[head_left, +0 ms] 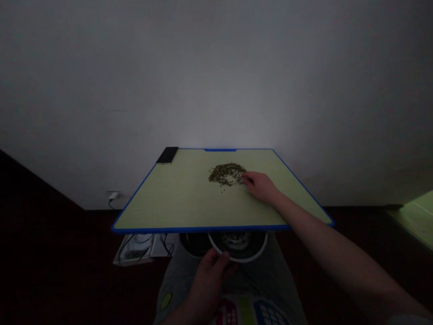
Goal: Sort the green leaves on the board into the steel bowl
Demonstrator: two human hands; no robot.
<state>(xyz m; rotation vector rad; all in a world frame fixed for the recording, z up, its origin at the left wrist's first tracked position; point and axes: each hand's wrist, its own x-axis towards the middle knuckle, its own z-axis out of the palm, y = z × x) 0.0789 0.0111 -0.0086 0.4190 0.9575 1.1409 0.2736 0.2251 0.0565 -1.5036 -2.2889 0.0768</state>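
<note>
A small pale green table [176, 198] with a blue rim stands against a white wall. A loose pile of small dark green grains [225, 173] lies on its far middle. My right hand [260, 186] rests on the tabletop at the pile's right edge, fingers curled together and touching the grains. Below the table's near edge, my left hand [211, 271] grips the rim of a white bowl [238, 247] that holds some of the same grains. A second, darker bowl [194, 243] sits just left of it, partly hidden by the table.
A black phone [167, 155] lies on the table's far left corner. Cables and a pale flat thing [138, 248] lie on the dark floor under the table's left side. A plug [113, 196] sits in a wall socket. My lap has patterned cloth [237, 311].
</note>
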